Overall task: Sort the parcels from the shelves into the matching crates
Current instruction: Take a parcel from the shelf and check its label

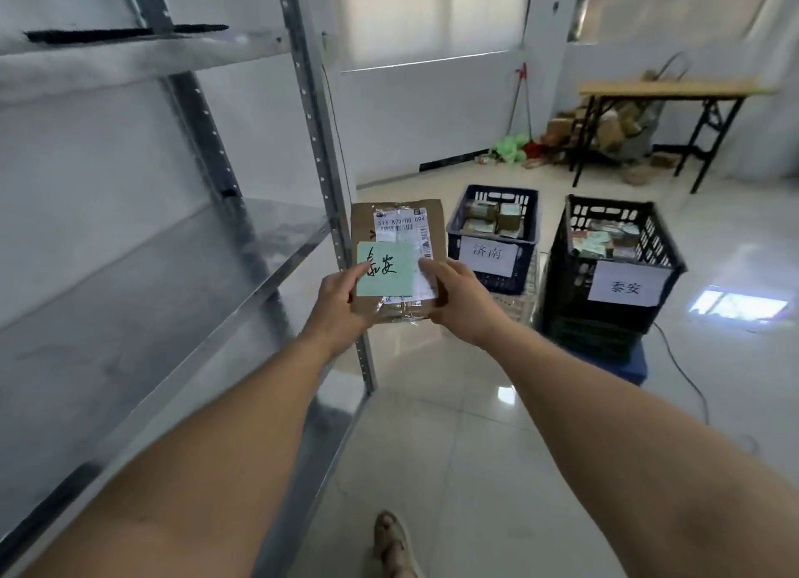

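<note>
Filling the left side: a grey metal shelf rack [142, 275], with perforated uprights and steel shelves. Far beyond the rack and to its right, against the back wall: a folding table [666, 88] with a wooden top and black legs, and a heap of brown boxes [614, 123] beneath.

On the tiled floor right of the rack, well apart from it: a black crate [579, 301] with parcels inside, fronted by a white label [627, 285] reading 泰安. Between that crate and the rack: a blue crate [458, 249], also holding parcels, its paper label [488, 253] reading 济南.

Held up in the air just beside the rack's front upright: a brown cardboard parcel [367, 223] with a printed shipping slip on its face. Gripped at the near left corner by the left hand [341, 301], thumb on top, fingers hidden underneath. Gripped at the near right corner by the right hand [458, 301], thumb likewise on top.

Stuck on the parcel's face: a green note [387, 275] handwritten 泰安. Low down, right of the rack's base: a sandalled foot [393, 543].
</note>
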